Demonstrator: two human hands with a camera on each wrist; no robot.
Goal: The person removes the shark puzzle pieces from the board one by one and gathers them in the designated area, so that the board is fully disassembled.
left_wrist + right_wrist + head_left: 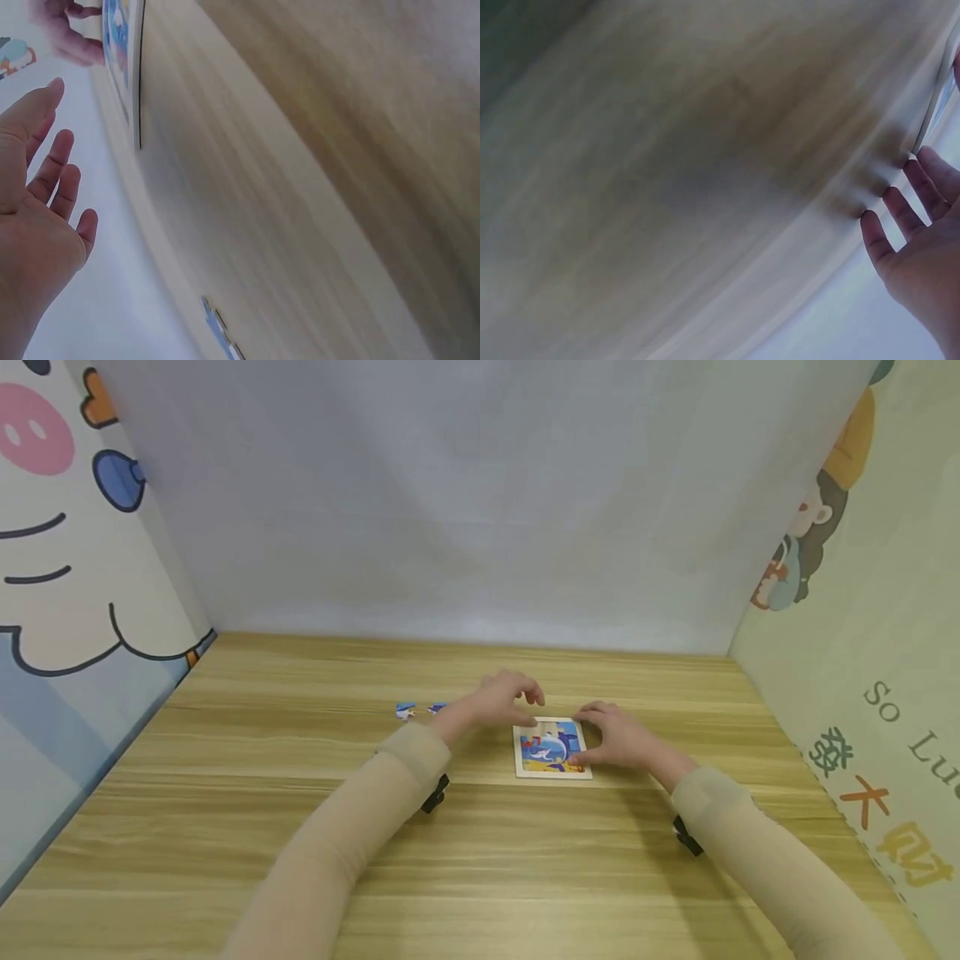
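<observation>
Grip: the left hand (502, 697) holds nothing, its thumb set well apart from its loosely bent fingers; the right hand (618, 737) has thumb and fingers spread across the right side of the picture puzzle (555, 775), touching it without curling round it. The puzzle, white-framed, lies flat on the wooden tabletop (480, 868), between the hands. Pose: both forearms, in pale sleeves (337, 827), slant inward from the lower corners of the head view. The left hand hangs over the puzzle's upper left, thumb near the frame, fingers arched above; the left wrist view shows its palm and separated fingertips. The right hand forms an open arc, the thumb on the lower right of the picture and a fingertip at the upper right corner; in the right wrist view the remaining fingers fan toward the tabletop. Left of the left hand lie two loose pieces (405, 711), just apart.
</observation>
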